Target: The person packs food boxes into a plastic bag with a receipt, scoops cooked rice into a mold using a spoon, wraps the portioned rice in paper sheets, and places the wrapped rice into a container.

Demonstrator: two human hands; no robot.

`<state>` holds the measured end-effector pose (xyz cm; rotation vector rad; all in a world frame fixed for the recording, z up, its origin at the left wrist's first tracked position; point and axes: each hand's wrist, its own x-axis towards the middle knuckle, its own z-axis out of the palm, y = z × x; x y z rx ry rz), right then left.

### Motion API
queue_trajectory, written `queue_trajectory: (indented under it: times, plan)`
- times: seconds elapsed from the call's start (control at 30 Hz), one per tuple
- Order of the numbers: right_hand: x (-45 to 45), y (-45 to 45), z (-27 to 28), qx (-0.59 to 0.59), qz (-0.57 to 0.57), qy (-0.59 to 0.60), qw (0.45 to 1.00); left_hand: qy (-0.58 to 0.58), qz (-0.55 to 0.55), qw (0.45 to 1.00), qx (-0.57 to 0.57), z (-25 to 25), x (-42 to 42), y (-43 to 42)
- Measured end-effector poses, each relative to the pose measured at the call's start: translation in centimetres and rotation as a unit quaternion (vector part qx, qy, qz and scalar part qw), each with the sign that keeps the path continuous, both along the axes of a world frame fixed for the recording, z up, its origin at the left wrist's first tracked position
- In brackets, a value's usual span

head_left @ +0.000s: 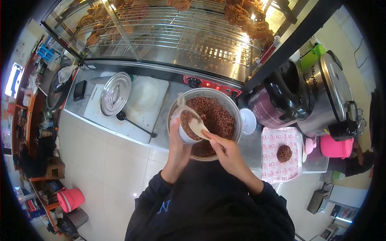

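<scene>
My left hand (176,152) is closed around a small white bowl (189,138) lined with a clear plastic bag (181,101), tilted over the pot. Brown-red rice shows inside the bag. In my right hand (228,156) is a pale rice paddle (197,127), its blade at the bowl's mouth against the rice. Below both hands stands a round metal pot (240,130) holding loose brown-red rice (219,114). A round mound of the same rice (284,153) lies on printed paper (270,138) to the right.
Behind the pot is a glass display case (161,38) with fried chicken (251,20). At left lie a metal lid (116,94), a white cutting board (159,90) and a black ladle (138,127). A white bowl (248,121), rice cookers (277,98) and a pink container (337,147) stand right.
</scene>
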<state>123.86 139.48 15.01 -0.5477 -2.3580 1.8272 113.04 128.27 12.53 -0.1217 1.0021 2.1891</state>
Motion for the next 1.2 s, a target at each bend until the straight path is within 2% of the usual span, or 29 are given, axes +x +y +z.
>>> queue_trajectory:
  times: [0.1, 0.23, 0.33, 0.37, 0.47, 0.5, 0.63, 0.77, 0.87, 0.9, 0.97, 1.0, 1.03, 1.07, 1.1, 1.13, 1.17, 1.2]
  plan:
    - [1.3, 1.9, 1.3, -0.035, 0.063, -0.014, 0.997, 0.001, -0.018, 1.000, 0.014, 0.0, -0.4, -0.4]
    - [-0.6, 3.1, 2.7, -0.021, -0.014, 0.034, 0.999, -0.016, -0.033, 0.999, 0.015, 0.9, -0.4, -0.1]
    - [-1.9, 1.0, -0.2, 0.009, 0.007, 0.094, 0.996, -0.017, -0.020, 1.000, 0.007, 1.5, 0.0, 0.3]
    - [-1.4, 1.1, 0.4, -0.032, 0.031, 0.054, 0.998, -0.034, -0.034, 0.999, 0.023, 1.1, -0.4, 0.0]
    - [-0.6, 2.1, 1.9, -0.015, 0.045, 0.088, 0.995, -0.075, -0.065, 0.993, 0.066, -0.2, -1.8, -1.2]
    - [-0.6, 2.4, 1.6, 0.096, 0.058, 0.103, 0.988, -0.083, -0.072, 0.991, 0.078, -0.2, -2.1, -1.2]
    - [-1.5, 0.7, 2.7, 0.248, 0.083, 0.040, 0.964, -0.106, -0.097, 0.985, 0.090, -0.1, -1.9, -1.7]
    - [-1.3, 3.4, 1.7, 0.138, 0.004, 0.054, 0.989, -0.094, -0.106, 0.983, 0.117, 1.2, -1.5, -2.7]
    - [-1.9, 3.7, 0.2, 0.259, 0.001, 0.062, 0.964, -0.089, -0.075, 0.986, 0.121, 1.7, -1.3, -3.5]
    - [-2.0, 3.2, -0.7, 0.368, -0.003, 0.044, 0.929, -0.092, -0.060, 0.987, 0.117, 1.9, -1.0, -3.8]
    - [-2.5, 1.3, -1.7, 0.249, 0.000, 0.124, 0.961, -0.083, -0.060, 0.986, 0.130, 1.7, -0.2, -4.1]
    - [-2.6, 0.3, -2.2, 0.192, -0.009, 0.162, 0.968, -0.055, -0.063, 0.992, 0.093, 1.8, 0.9, -4.0]
    - [-2.2, -1.4, -3.0, -0.006, -0.032, 0.156, 0.987, -0.025, -0.071, 0.995, 0.060, 2.1, 2.1, -3.9]
    - [-1.2, -3.0, -2.9, -0.142, -0.072, 0.111, 0.981, 0.005, -0.084, 0.996, 0.026, 2.0, 3.1, -3.9]
    - [-0.2, -4.5, -2.7, -0.275, -0.131, 0.073, 0.950, 0.015, -0.108, 0.993, 0.047, 1.1, 3.9, -3.9]
    - [1.0, -5.5, -1.5, -0.347, -0.196, -0.007, 0.917, 0.021, -0.128, 0.989, 0.068, -0.3, 4.8, -4.0]
    - [2.8, -6.0, -1.9, -0.395, -0.248, 0.009, 0.884, 0.024, -0.140, 0.986, 0.089, -1.4, 5.9, -4.0]
    - [4.5, -6.0, -2.3, -0.437, -0.288, 0.027, 0.852, 0.057, -0.163, 0.984, 0.050, -2.1, 7.1, -3.3]
